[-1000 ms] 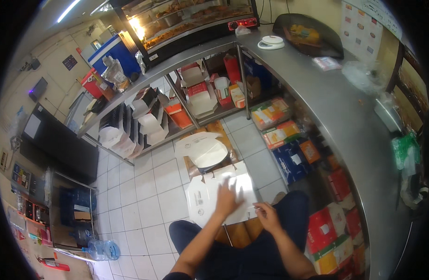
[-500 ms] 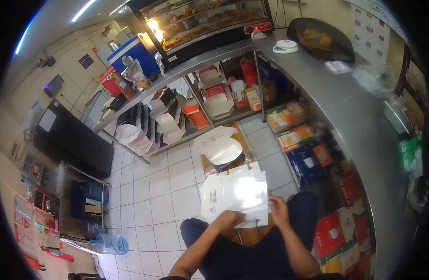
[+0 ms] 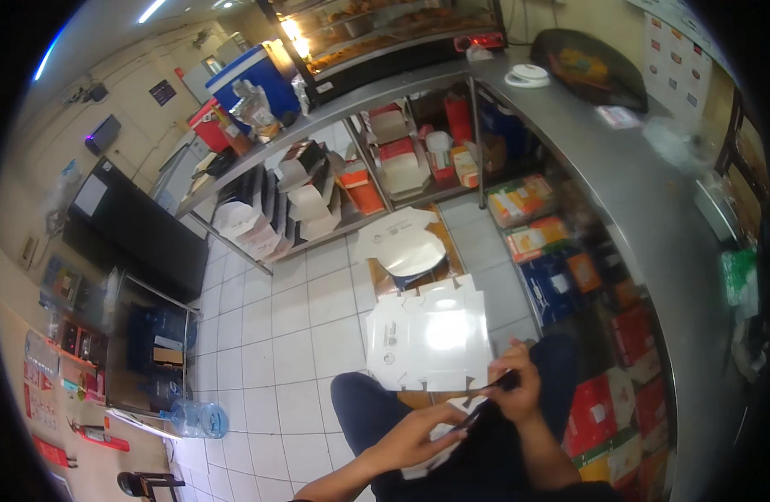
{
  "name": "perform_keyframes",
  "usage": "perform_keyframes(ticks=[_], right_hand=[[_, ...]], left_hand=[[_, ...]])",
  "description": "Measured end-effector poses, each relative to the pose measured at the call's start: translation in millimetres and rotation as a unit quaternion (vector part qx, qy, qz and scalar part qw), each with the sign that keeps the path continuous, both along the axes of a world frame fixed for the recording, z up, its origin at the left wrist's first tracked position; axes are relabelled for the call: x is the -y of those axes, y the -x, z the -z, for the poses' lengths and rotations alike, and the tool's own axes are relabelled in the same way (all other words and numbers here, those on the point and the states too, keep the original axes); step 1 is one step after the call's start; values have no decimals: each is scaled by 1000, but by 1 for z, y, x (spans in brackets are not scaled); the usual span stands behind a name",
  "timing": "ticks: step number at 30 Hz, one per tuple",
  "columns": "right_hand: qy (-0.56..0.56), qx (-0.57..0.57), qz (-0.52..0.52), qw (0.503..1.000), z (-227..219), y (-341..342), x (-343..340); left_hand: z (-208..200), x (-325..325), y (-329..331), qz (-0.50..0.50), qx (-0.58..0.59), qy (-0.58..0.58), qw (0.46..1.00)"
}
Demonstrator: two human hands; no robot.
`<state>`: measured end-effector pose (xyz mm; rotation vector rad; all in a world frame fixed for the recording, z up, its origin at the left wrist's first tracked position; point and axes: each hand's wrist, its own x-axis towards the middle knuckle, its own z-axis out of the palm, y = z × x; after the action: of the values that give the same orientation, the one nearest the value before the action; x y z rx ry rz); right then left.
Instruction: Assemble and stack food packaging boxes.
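Close to my body, a white cardboard box blank (image 3: 439, 456) with a dark outer side is held tilted over my lap, mostly seen edge-on. My left hand (image 3: 418, 433) grips its left part, thumb along the dark edge. The fingers of my right hand (image 3: 519, 383) close round its far right corner, where a dark piece shows. Just beyond my hands lies a flat white box blank (image 3: 431, 339) with notched tabs and small dark print. Farther off, more white cardboard (image 3: 410, 251) with a rounded end rests on a brown wooden surface (image 3: 450, 243).
Under the steel counter (image 3: 590, 159) at right lie colourful cartons (image 3: 540, 289). A lower shelf ahead bears stacked folded boxes (image 3: 305, 201). A lit food display case (image 3: 385, 42) stands above it. At left are a black fridge (image 3: 138, 230) and a clear water bottle (image 3: 199, 418).
Both hands have come back toward my body from the flat blanks, with a blank now tilted between them and its dark side showing. The view has shifted slightly.
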<state>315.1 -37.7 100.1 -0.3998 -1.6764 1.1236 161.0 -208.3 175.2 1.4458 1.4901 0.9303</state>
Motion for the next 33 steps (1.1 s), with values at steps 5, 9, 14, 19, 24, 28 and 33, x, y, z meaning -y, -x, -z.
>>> perform_keyframes(ticks=[5, 9, 14, 19, 24, 28, 33], right_hand=[[71, -144, -202, 966, -55, -14, 1], [-64, 97, -151, 982, -101, -16, 11], [-126, 270, -68, 952, -121, -18, 23], [-160, 305, -183, 921, -113, -20, 17], [-171, 270, -24, 947, -115, -36, -5], [-214, 324, -36, 921, -110, -40, -7], [-184, 320, -95, 925, -97, -33, -5]], left_hand=[[25, 7, 5, -165, 449, 154, 865], [32, 7, 1, -133, 506, 116, 845], [7, 14, 2, -233, 327, -32, 915], [-10, 14, 13, -164, 250, 57, 953], [-13, 17, 36, -16, 33, 19, 999], [0, 17, 36, -96, -3, 85, 992], [15, 14, 32, -26, 2, 78, 997]])
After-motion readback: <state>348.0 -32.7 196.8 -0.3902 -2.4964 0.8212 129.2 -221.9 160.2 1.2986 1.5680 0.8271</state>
